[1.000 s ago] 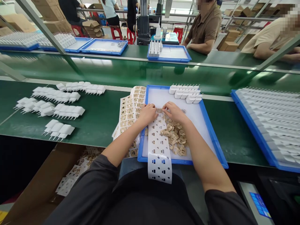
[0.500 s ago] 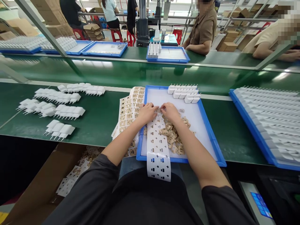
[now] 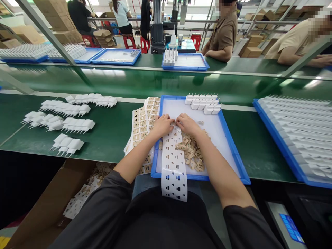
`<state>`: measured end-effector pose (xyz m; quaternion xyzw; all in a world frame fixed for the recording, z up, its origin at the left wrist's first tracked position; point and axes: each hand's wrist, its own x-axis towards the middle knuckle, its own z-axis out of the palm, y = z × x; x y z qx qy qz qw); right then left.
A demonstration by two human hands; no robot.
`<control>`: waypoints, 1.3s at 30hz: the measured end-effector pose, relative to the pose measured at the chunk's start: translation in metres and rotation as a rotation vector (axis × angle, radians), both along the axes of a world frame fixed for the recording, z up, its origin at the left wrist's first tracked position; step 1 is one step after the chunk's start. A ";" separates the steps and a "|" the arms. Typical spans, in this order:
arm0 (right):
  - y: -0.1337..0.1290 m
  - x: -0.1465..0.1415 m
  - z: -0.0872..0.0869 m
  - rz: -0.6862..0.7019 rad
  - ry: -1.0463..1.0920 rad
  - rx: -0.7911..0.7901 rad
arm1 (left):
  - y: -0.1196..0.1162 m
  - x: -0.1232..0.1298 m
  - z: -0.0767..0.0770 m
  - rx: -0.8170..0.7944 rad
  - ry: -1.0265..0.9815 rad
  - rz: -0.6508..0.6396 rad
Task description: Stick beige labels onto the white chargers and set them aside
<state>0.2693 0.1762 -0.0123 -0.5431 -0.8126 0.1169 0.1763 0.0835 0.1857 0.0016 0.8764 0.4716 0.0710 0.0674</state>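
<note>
While gripping the far end of the white punched sheet (image 3: 173, 155) over the blue tray (image 3: 234, 145) with curled left hand (image 3: 164, 125), pinches there too, probably, with right hand (image 3: 187, 124), just beyond heaped tan pieces (image 3: 193, 153).

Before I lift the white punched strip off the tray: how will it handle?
The white punched strip is probably floppy: its near end curves down past the blue tray's rim. Likely light, being thin sheet. It may tear or crease at the many cut-outs if pulled hard.
</note>
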 end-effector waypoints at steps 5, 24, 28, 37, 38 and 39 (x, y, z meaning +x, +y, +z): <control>0.000 0.003 0.000 -0.002 0.100 -0.024 | 0.000 -0.001 0.000 -0.005 -0.004 0.004; -0.003 0.046 0.023 -0.324 0.659 0.041 | 0.048 0.042 0.030 -0.004 -0.029 0.028; -0.006 0.049 0.033 -0.339 0.676 0.075 | 0.089 0.078 0.046 0.018 -0.106 0.042; -0.011 0.047 0.039 -0.365 0.679 0.103 | 0.110 0.121 0.050 -0.070 -0.229 0.084; -0.011 0.047 0.040 -0.368 0.689 0.101 | 0.107 0.116 0.053 -0.077 -0.254 0.095; -0.012 0.046 0.042 -0.370 0.701 0.099 | 0.103 0.109 0.058 -0.082 -0.281 0.106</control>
